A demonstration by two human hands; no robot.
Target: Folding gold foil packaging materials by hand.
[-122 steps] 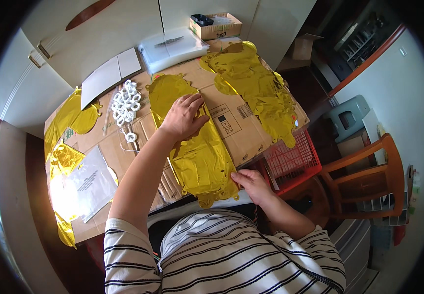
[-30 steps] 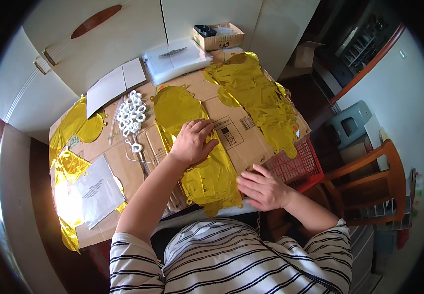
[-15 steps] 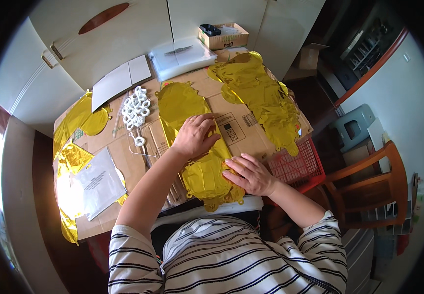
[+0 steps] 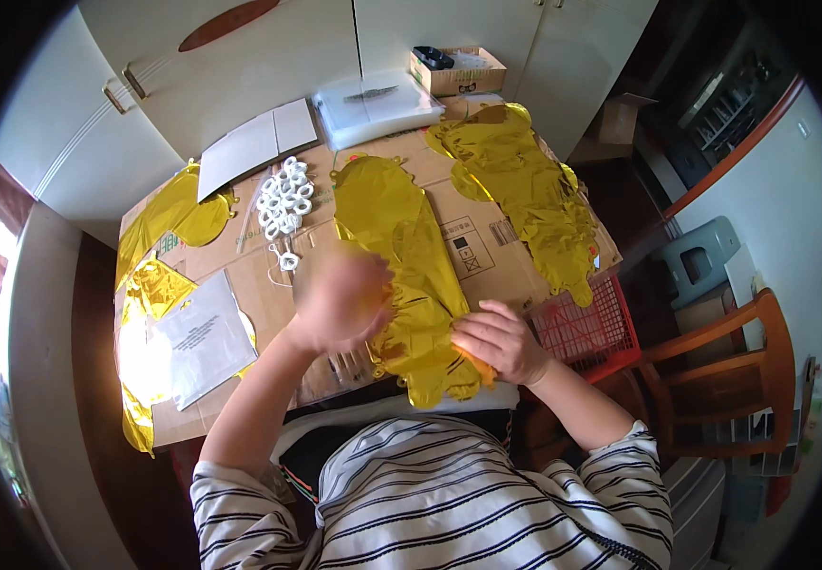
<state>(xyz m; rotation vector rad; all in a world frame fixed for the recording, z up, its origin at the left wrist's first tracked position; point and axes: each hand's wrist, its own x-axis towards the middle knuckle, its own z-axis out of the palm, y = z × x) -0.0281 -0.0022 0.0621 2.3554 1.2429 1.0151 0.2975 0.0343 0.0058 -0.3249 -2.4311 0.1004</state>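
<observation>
A flat gold foil balloon [image 4: 394, 223] lies lengthwise in front of me, its lower end reaching the near table edge. My right hand [image 4: 504, 344] is closed on its lower right edge, and an orange-tinted bit of foil shows under the fingers. My left hand [image 4: 342, 299], smeared by motion, is at the balloon's left edge; its fingers cannot be made out. Further right is another crumpled gold foil balloon [image 4: 525, 195]. Beyond my left hand is a pile of white ribbon rings [image 4: 285, 198], with one loose ring [image 4: 287, 261] nearer.
Flattened cardboard [image 4: 321, 228] covers the table. On the left are more gold foil [image 4: 169, 228] and a clear plastic packet [image 4: 207, 337]. Grey boards [image 4: 259, 147], a stack of clear bags [image 4: 377, 114] and a small box [image 4: 463, 76] line the back. A red basket [image 4: 586, 323] and wooden chair [image 4: 724, 361] stand right.
My left hand has moved left, off the balloon's middle to its left edge. My right hand has shifted slightly down and right, its fingers now closed at the foil's edge.
</observation>
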